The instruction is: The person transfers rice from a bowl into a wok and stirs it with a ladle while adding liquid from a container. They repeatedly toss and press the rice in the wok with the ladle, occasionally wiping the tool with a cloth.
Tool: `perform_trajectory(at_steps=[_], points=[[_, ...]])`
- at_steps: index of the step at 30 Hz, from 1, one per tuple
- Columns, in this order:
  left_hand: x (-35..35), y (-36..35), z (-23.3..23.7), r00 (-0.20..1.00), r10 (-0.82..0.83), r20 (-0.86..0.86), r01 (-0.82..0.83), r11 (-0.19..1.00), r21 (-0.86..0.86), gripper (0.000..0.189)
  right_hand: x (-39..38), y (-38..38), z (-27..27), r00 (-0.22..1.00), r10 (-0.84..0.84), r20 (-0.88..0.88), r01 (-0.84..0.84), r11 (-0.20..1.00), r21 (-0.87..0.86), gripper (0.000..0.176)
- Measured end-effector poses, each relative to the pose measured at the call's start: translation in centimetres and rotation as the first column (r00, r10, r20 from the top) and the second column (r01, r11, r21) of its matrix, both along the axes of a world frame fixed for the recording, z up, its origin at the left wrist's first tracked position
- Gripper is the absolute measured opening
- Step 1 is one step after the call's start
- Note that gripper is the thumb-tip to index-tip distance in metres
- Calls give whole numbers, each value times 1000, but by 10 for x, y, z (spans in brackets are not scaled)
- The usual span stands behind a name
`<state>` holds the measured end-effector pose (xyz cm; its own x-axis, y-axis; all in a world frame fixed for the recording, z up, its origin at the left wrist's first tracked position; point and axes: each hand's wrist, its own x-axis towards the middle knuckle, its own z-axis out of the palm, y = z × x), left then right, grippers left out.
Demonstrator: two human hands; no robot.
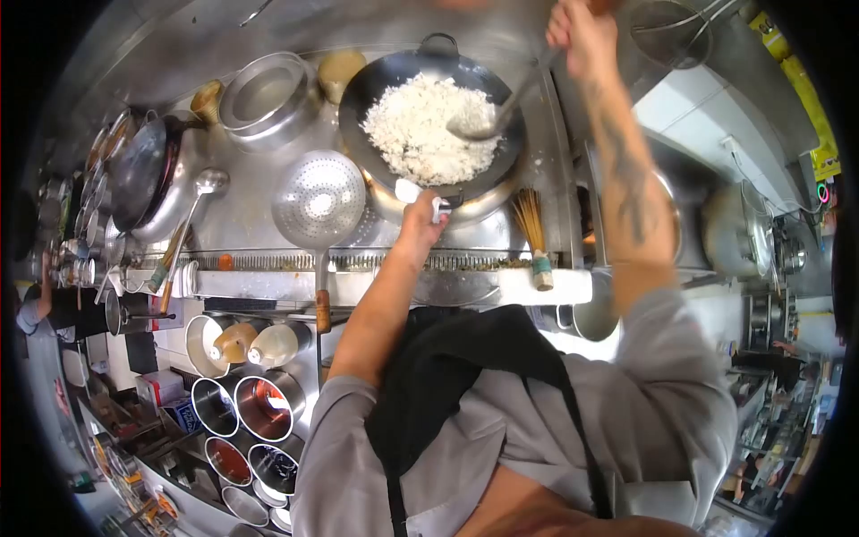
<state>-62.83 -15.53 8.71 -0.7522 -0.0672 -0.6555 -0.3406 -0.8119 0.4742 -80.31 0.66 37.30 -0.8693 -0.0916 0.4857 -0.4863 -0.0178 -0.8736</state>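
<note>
A black wok (356, 134) sits on the stove, holding a mound of white rice (416, 125). My left hand (424, 220) is closed around the wok's near handle, with a folded white cloth (408, 191) between. Up at the top right, my right hand (583, 38) grips the long handle of a ladle (479, 125). The ladle's bowl rests in the right part of the rice. Part of its handle and my right fingers are blurred or near the frame edge.
Left of the wok lies a perforated strainer (319, 199); beyond it are a metal pot (268, 94) and another ladle (211, 183). A bamboo brush (535, 237) stands at the right. Sauce pots (268, 407) are at lower left. Other people (40, 309) appear at the edges.
</note>
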Motion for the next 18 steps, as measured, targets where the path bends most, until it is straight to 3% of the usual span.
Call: perform_trajectory(at_steps=[1,2,3,5,8,11,12,13,15,17,18], points=[[-1,0,10,1000,24,-18,-24,1000,-15,16,19,-6,-11,991,-62,-118,63,998,0,20],[12,4,10,999,33,-8,-33,999,-33,18,-12,-24,-74,953,-301,36,286,932,224,19],[4,-1,-6,1000,0,-26,1,999,36,16,0,-36,-84,984,-52,173,62,997,-55,20],[2,-6,-8,999,-27,39,26,999,25,12,-42,-43,-59,956,142,257,-145,989,-9,20],[1,-4,-11,1000,12,21,-12,1000,21,11,21,-42,6,964,263,45,-262,965,-35,19],[14,-1,23,997,22,73,-16,997,-77,17,91,-64,-49,994,-16,106,29,992,-126,19],[23,1,12,996,18,87,-13,998,-57,17,61,-71,-103,993,51,106,-40,994,-106,16],[16,0,1,997,16,74,-14,999,-37,17,22,-74,-122,987,138,81,-132,988,-76,20],[4,-3,-5,999,26,41,-26,999,-24,17,-22,-72,-77,983,166,74,-173,980,102,23],[2,-3,-8,999,29,29,-29,999,-24,16,20,-72,-17,970,243,-18,-242,950,-200,25],[7,-1,-5,998,31,47,-29,999,-30,16,45,-56,-9,959,283,-19,-283,949,-140,20]])
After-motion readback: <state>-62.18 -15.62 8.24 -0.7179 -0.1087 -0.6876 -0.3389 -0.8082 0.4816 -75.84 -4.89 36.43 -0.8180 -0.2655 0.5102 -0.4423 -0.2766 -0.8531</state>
